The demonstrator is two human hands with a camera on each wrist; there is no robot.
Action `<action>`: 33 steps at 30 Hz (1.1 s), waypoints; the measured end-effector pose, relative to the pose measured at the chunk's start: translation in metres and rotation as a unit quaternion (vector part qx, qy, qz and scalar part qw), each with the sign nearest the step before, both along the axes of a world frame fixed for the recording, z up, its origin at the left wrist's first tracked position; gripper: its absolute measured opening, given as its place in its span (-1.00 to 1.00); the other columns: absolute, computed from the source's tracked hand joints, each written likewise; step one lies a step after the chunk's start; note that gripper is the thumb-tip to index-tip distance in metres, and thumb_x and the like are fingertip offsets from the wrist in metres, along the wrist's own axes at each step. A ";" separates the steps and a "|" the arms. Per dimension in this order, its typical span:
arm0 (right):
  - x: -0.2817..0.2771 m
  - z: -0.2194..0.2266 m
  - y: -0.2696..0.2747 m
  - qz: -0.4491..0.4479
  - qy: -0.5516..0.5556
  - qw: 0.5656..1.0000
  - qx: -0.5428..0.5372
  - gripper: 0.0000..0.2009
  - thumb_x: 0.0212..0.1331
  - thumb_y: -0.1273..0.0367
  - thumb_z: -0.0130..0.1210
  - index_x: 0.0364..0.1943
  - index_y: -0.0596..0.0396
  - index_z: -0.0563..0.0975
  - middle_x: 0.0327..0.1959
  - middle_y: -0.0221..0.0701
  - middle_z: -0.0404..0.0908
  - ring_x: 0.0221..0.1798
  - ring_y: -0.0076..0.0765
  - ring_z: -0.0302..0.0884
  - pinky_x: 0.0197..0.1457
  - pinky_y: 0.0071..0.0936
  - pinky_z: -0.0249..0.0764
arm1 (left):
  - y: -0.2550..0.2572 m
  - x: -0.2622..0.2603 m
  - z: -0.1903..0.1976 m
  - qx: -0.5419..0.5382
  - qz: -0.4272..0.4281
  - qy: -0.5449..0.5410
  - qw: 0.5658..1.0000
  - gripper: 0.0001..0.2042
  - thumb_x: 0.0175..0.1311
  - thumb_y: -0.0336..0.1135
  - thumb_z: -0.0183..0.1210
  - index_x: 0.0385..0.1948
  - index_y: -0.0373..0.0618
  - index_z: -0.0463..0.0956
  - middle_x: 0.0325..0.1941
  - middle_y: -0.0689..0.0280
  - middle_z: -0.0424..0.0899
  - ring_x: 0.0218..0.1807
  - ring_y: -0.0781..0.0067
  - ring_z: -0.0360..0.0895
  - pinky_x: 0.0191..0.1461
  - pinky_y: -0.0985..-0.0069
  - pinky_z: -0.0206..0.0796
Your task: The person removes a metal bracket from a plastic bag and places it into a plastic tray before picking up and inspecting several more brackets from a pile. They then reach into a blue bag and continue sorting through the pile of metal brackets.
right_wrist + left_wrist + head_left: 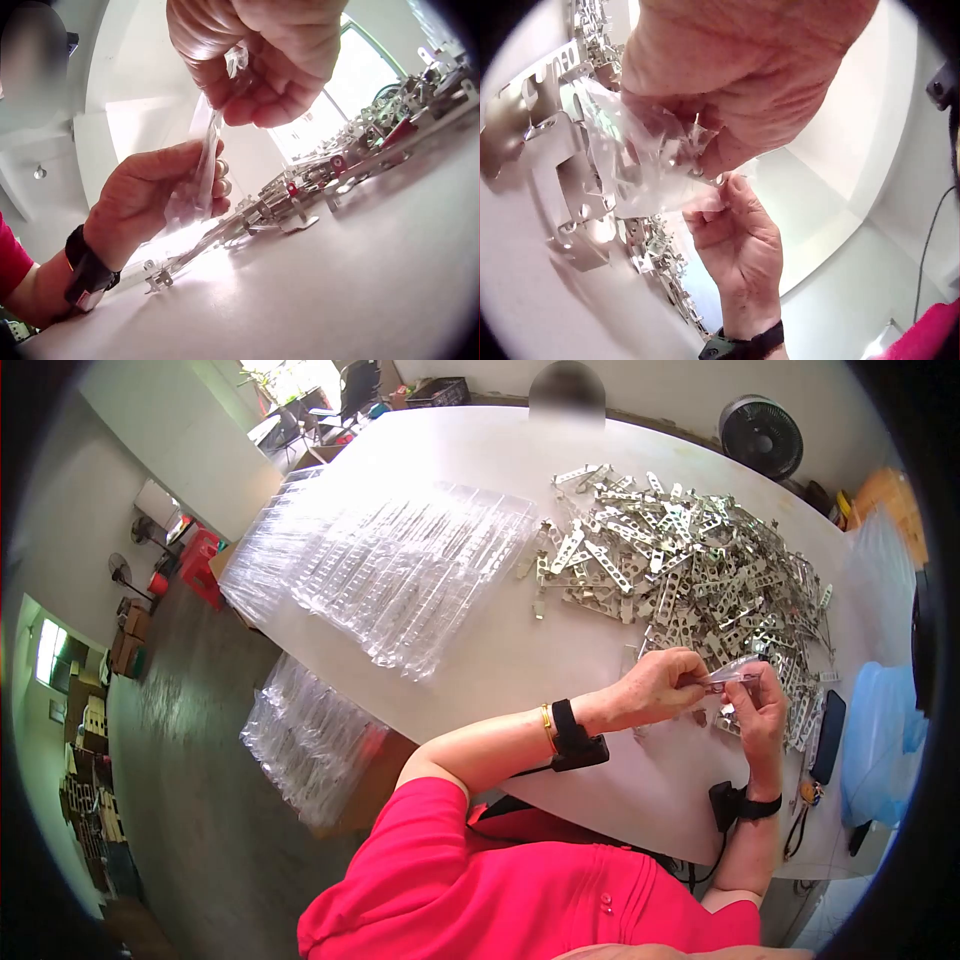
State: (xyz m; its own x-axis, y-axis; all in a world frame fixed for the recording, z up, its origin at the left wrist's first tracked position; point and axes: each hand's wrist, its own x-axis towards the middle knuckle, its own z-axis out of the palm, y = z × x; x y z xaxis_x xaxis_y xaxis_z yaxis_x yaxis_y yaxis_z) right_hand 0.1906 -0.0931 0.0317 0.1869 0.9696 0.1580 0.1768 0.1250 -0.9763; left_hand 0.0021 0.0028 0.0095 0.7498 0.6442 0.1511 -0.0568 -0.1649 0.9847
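Both hands meet over the near right side of the table, in front of a heap of perforated metal strips (690, 570). Between them is a small clear plastic bag (622, 161), crumpled and see-through. The left hand (650, 688) pinches one part of the bag with bent fingers. Thumb and fingers of the right hand (762, 710) pinch another part, close to the left fingertips. In the right wrist view the bag (195, 184) hangs stretched between the two hands. Fingers and glare partly hide its contents. Metal pieces (585, 187) lie on the table beside the left hand.
Flat clear-wrapped packs (400, 570) are stacked on the table's left. More wrapped packs (310, 745) sit lower, beside the table edge. Blue plastic (880, 730) and a dark slim object (827, 735) lie at the right. A black fan (760, 437) stands behind the far edge.
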 end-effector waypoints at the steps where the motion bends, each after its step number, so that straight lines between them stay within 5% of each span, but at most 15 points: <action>1: 0.001 -0.001 -0.001 0.003 0.000 1.000 0.003 -0.91 0.33 0.47 0.15 -0.20 0.09 0.46 -0.32 -0.55 0.53 -0.30 -0.68 0.44 -0.20 -0.67 0.39 | 0.000 0.000 0.003 0.003 0.003 0.000 1.000 -0.86 0.24 -0.45 0.21 -0.21 -0.27 0.58 -0.40 0.33 0.60 -0.34 0.62 0.54 -0.29 0.53 0.40; 9: 0.001 -0.004 0.000 0.000 -0.004 0.999 0.041 -0.91 0.34 0.49 0.11 -0.16 0.09 0.46 -0.33 -0.55 0.52 -0.30 -0.67 0.45 -0.19 -0.66 0.40 | 0.005 0.002 0.008 0.196 0.033 0.018 0.980 -0.86 0.13 -0.40 0.26 -0.32 -0.25 0.62 -0.39 0.08 0.63 -0.34 0.07 0.59 -0.25 0.30 0.41; 15: 0.002 -0.003 0.004 -0.007 0.044 0.996 0.077 -0.83 0.38 0.43 0.09 -0.04 0.14 0.44 -0.26 -0.49 0.52 -0.28 -0.61 0.48 -0.13 -0.61 0.48 | 0.035 -0.017 0.031 0.327 0.088 0.045 0.940 -0.90 0.11 -0.41 0.26 -0.37 -0.20 0.64 -0.43 0.10 0.63 -0.35 0.07 0.59 -0.25 0.30 0.43; 19: 0.017 -0.010 0.006 -0.011 0.059 0.996 0.073 -0.81 0.41 0.38 0.07 -0.01 0.13 0.44 -0.26 -0.47 0.53 -0.29 -0.61 0.49 -0.15 -0.60 0.50 | 0.084 -0.077 0.065 0.316 0.187 0.048 0.929 -0.89 0.14 -0.41 0.26 -0.33 -0.20 0.68 -0.41 0.16 0.67 -0.37 0.37 0.61 -0.26 0.43 0.44; 25: 0.010 0.000 0.002 -0.033 0.047 0.996 0.067 -0.85 0.42 0.37 0.06 -0.05 0.11 0.47 -0.35 -0.51 0.53 -0.32 -0.62 0.49 -0.19 -0.63 0.49 | 0.172 -0.234 0.091 0.359 0.450 0.213 0.790 -0.85 0.20 -0.31 0.30 -0.32 -0.19 0.70 -0.52 0.18 0.69 -0.48 0.51 0.54 -0.34 0.46 0.40; 31: 0.010 -0.004 0.004 -0.032 0.040 0.997 0.065 -0.87 0.42 0.39 0.06 -0.06 0.11 0.48 -0.36 -0.50 0.53 -0.35 -0.62 0.47 -0.23 -0.62 0.48 | 0.193 -0.405 0.081 0.344 0.607 0.411 0.587 -0.80 0.15 -0.19 0.26 -0.42 -0.13 0.71 -0.44 0.01 0.70 -0.31 -0.02 0.69 -0.19 0.19 0.48; 33: 0.010 -0.008 0.005 -0.031 0.034 0.997 0.065 -0.84 0.42 0.38 0.04 -0.03 0.10 0.46 -0.37 -0.50 0.52 -0.35 -0.62 0.45 -0.23 -0.62 0.45 | 0.187 -0.442 0.070 0.350 0.623 0.444 0.540 -0.81 0.15 -0.23 0.23 -0.39 -0.13 0.72 -0.42 0.02 0.71 -0.29 -0.02 0.69 -0.16 0.18 0.49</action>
